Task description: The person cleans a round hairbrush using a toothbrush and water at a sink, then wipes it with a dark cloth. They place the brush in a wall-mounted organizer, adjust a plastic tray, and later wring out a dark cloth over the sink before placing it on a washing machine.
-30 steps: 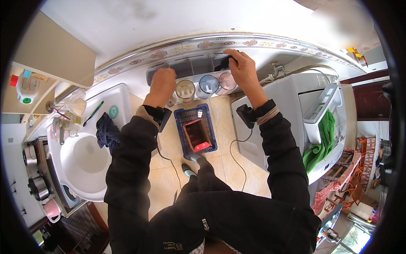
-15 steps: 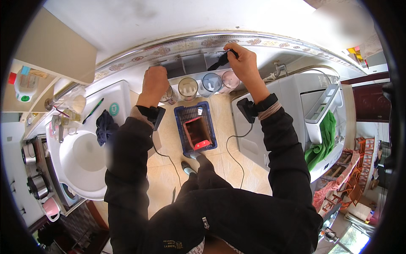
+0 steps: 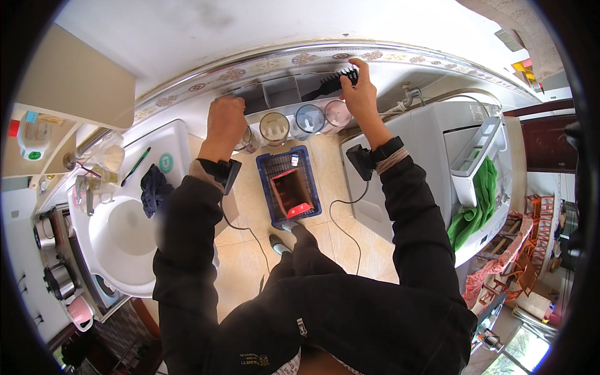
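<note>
My right hand [image 3: 358, 100] is at the right part of a pale wall rack [image 3: 282, 94] with open compartments. Between its thumb and raised index finger is the bristled head of a black hairbrush [image 3: 330, 85]. The brush slants, its handle end pointing down left into the compartment. My left hand [image 3: 225, 120] is closed at the rack's left end, with its fingertips hidden. Along the rack's front hang several cups: a brownish cup [image 3: 274, 129], a blue cup [image 3: 309, 120], a pink cup [image 3: 338, 114], and a clear one [image 3: 249, 140] partly behind my left hand.
Below the rack, a blue basket [image 3: 265, 181] holds a red-edged box [image 3: 300, 209] on the tiled floor. To the left stands a white washbasin [image 3: 181, 140] with a dark cloth [image 3: 155, 189]. A washing machine [image 3: 412, 150] with a green towel [image 3: 478, 200] is on the right, under a tap [image 3: 409, 94].
The hairbrush has shifted slightly right and up, and more of its bristled head shows. My right index finger has lifted away from the thumb. My left hand has barely moved.
</note>
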`<state>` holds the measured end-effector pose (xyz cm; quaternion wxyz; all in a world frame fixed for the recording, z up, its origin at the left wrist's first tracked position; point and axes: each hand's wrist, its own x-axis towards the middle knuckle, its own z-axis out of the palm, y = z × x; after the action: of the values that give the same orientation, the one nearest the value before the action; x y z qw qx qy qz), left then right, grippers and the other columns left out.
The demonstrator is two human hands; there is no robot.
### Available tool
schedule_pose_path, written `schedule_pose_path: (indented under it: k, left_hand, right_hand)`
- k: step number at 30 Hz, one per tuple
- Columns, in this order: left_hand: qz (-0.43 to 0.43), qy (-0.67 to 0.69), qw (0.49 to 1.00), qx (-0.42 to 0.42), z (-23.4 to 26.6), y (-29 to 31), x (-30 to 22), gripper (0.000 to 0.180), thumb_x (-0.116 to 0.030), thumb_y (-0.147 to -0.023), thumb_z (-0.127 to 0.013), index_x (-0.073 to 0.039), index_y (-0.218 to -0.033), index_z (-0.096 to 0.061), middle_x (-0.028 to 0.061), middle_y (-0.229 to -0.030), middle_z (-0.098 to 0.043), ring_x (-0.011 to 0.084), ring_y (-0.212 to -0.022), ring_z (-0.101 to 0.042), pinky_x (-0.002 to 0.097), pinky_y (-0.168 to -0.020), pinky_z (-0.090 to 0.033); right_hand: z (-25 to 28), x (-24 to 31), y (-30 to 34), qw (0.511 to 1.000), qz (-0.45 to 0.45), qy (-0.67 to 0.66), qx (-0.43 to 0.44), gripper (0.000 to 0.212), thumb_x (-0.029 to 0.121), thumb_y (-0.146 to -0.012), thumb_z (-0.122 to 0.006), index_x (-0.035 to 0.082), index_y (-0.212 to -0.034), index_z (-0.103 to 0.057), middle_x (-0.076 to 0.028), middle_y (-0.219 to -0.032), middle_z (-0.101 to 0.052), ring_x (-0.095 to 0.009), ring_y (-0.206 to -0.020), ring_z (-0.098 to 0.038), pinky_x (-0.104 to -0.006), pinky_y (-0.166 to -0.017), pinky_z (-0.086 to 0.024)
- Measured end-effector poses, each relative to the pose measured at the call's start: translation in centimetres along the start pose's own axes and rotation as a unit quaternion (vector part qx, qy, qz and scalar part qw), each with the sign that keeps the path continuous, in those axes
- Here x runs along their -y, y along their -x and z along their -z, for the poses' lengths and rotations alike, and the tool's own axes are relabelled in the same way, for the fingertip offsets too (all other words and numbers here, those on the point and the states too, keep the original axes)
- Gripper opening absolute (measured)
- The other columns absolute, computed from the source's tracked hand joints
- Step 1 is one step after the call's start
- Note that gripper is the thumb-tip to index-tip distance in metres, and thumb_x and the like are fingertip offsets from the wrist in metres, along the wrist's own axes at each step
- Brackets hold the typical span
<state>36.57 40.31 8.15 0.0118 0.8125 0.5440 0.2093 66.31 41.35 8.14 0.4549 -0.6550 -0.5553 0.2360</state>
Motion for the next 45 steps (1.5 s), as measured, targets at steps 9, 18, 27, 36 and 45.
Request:
schedule_pose_path:
  k: [9,18,27,36,45]
  left_hand:
    - [0.219,0.055,0.963,-0.148,1.4,2.4,-0.7,0.021,-0.025,-0.069,-0.075,-0.008,-0.080,-0.070,0.0084,-0.085,-0.060,0.0299,-0.088,-0.054,0.0431,-0.076,-0.042]
    - [0.243,-0.048,0.967,0.054,0.8,0.3,-1.1,0.021,-0.021,-0.075,-0.064,-0.002,-0.083,-0.071,0.0141,-0.096,-0.057,0.0351,-0.097,-0.051,0.0469,-0.077,-0.046]
    - [0.226,-0.094,0.969,0.033,1.6,0.4,-1.1,0.021,-0.015,-0.075,-0.061,0.001,-0.086,-0.069,0.0138,-0.105,-0.054,0.0348,-0.103,-0.048,0.0483,-0.078,-0.047]
    - [0.247,-0.084,0.964,0.056,1.7,1.6,0.0,0.021,-0.015,-0.077,-0.062,0.001,-0.089,-0.068,0.0161,-0.104,-0.054,0.0358,-0.103,-0.048,0.0481,-0.078,-0.047]
    - [0.254,0.040,0.966,-0.018,1.0,2.1,1.0,0.027,-0.013,-0.075,-0.067,-0.002,-0.095,-0.053,0.0195,-0.094,-0.056,0.0401,-0.088,-0.056,0.0471,-0.075,-0.047]
  right_hand:
    - [1.0,-2.5,-0.7,0.992,0.035,0.118,-0.039,0.035,0.023,-0.079,-0.066,0.004,-0.105,-0.055,-0.019,-0.084,-0.065,-0.035,-0.079,-0.064,-0.0402,-0.072,-0.049]
    - [1.2,-0.6,0.4,0.990,0.075,0.101,-0.056,0.030,0.020,-0.077,-0.069,0.003,-0.100,-0.059,-0.012,-0.079,-0.066,-0.022,-0.068,-0.063,-0.0331,-0.065,-0.049]
    - [0.3,-0.7,-0.3,0.996,0.007,0.088,-0.010,0.033,0.021,-0.076,-0.069,0.000,-0.100,-0.060,-0.017,-0.082,-0.066,-0.027,-0.073,-0.064,-0.0344,-0.069,-0.050]
    - [0.5,-1.4,-1.9,0.985,0.005,0.148,-0.092,0.031,0.024,-0.077,-0.069,-0.001,-0.095,-0.064,-0.013,-0.079,-0.068,-0.022,-0.072,-0.066,-0.0328,-0.068,-0.050]
    - [-0.2,-1.2,-0.8,0.991,-0.012,0.134,-0.002,0.034,0.023,-0.076,-0.069,-0.003,-0.096,-0.061,-0.023,-0.087,-0.066,-0.037,-0.083,-0.064,-0.0388,-0.077,-0.050]
